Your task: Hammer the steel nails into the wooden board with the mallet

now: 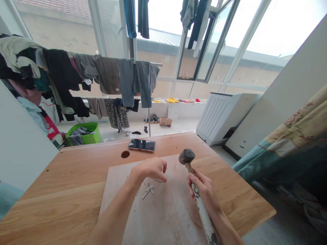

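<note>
My right hand (203, 187) is wrapped round the handle of a hammer (187, 157) with a dark, rounded head and worn, peeling white paint on its grip. The head is raised over the right part of a pale board (116, 190). Above the board's middle, my left hand (153, 169) has loosely curled fingers, the thumb apart from them, and nothing visible between. Just right of it, a thin nail (175, 165) stands upright in the board. Several loose nails (148, 191) lie in a small pile below the left hand, and another lies partly behind its fingers.
The board rests on a wooden table (71, 190) with a round hole (125, 154). A phone (141, 145) lies near the table's far edge. Beyond are a laundry-laden drying rack (153, 64), a green tub (94, 133) and a white cabinet-like unit (217, 115). A curtain (278, 146) hangs right.
</note>
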`<state>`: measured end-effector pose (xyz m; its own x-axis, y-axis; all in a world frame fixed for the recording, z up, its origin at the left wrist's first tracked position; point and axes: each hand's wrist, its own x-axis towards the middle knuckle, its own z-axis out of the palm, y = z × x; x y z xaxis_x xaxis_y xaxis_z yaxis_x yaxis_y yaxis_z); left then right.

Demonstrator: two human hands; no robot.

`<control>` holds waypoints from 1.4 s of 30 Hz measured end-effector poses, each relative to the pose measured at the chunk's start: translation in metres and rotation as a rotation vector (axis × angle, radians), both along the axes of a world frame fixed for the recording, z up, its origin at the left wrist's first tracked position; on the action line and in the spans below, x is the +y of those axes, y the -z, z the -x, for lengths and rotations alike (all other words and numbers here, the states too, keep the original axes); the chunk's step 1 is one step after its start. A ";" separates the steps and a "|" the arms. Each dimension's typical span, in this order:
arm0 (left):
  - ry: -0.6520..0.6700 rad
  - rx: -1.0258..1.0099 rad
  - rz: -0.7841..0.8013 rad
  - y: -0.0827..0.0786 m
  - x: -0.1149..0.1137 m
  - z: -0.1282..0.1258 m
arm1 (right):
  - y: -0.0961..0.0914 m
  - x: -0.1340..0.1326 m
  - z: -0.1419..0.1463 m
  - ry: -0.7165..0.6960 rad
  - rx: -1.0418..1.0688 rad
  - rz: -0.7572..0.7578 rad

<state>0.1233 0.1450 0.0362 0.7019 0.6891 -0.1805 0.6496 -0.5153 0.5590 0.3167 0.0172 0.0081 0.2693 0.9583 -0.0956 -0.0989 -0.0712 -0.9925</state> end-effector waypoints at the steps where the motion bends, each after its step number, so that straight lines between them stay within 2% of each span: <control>1: 0.007 0.052 -0.011 -0.003 -0.001 0.003 | 0.000 0.000 0.001 -0.002 -0.003 0.003; 4: 0.026 0.141 -0.030 -0.005 -0.006 0.003 | 0.000 0.000 0.002 -0.010 -0.022 0.020; 8: 0.044 0.084 -0.039 -0.001 -0.007 -0.004 | 0.002 0.001 0.003 -0.006 -0.032 0.025; 12: -0.023 -0.148 -0.069 0.009 -0.001 -0.009 | 0.000 0.000 0.003 0.000 -0.033 0.020; 16: -0.117 -0.441 -0.035 0.027 0.007 -0.015 | -0.001 0.000 0.003 0.000 -0.034 0.015; 21: -0.166 -0.613 0.035 0.045 0.007 -0.019 | 0.003 0.000 0.001 -0.027 -0.055 0.008; 34: -0.131 -0.654 0.101 0.052 0.007 -0.015 | -0.002 -0.001 0.002 -0.028 -0.051 0.031; 38: -0.140 -0.661 0.100 0.051 0.006 -0.014 | 0.001 -0.002 0.005 -0.063 -0.028 -0.003; 42: -0.152 -0.673 0.102 0.052 0.006 -0.014 | 0.008 -0.004 0.008 -0.160 0.022 -0.045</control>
<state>0.1373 0.1513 -0.0159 0.5807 0.7915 0.1905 0.2058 -0.3690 0.9063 0.3084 0.0134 0.0001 0.1117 0.9922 -0.0555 -0.1113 -0.0430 -0.9929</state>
